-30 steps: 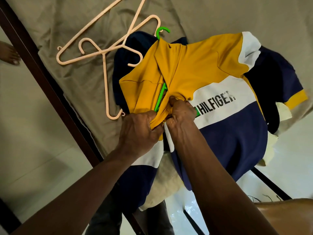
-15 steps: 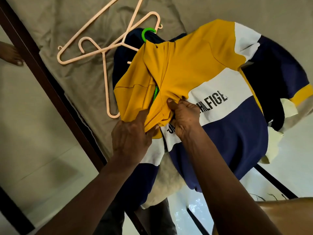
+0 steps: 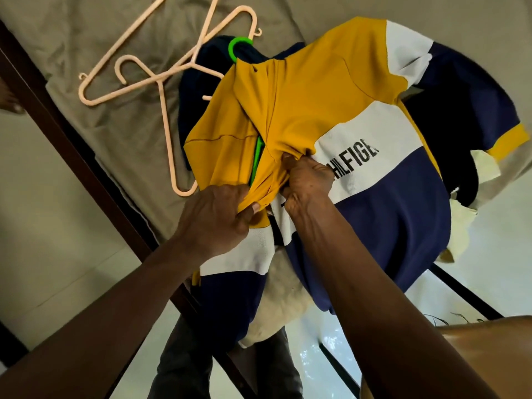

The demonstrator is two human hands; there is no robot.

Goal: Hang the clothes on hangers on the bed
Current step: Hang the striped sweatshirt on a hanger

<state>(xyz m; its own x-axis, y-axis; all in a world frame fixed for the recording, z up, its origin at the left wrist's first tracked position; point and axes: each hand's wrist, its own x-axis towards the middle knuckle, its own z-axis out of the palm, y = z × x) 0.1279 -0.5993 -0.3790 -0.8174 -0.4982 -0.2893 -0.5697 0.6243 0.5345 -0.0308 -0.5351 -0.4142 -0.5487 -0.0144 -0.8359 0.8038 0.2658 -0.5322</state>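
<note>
**Shirt** [image 3: 331,90]: yellow, white and navy banded polo with black lettering on the white band. It lies at the near corner of the bed, collar toward the middle of the bed, navy hem hanging past the bed's edge.

**Green hanger** [image 3: 239,44]: inside the shirt. Its hook sticks out above the collar, and a strip of one arm shows through the open front.

**Left hand** [image 3: 213,217]: thumb and fingers pinch a bunched fold of the yellow cloth at the foot of the opening.

**Right hand** [image 3: 309,180]: fingers curled into the yellow cloth just beside the left hand, covering the start of the lettering.

**Peach hangers** [image 3: 161,82]: two, bare and crossed over each other on the olive sheet [image 3: 86,38] near the side edge. One arm runs under the shirt's collar end.

**Dark navy garment** [image 3: 460,110]: under the shirt, spreading out at its far side, with a yellow cuff.

**Cream cloth** [image 3: 282,306]: beneath the shirt's hem, drooping over the corner.

**Bed frame** [image 3: 72,133]: dark wood rail along the side edge.

**Bare foot** [image 3: 10,99]: on the floor past the rail, cut off by the picture's edge.
</note>
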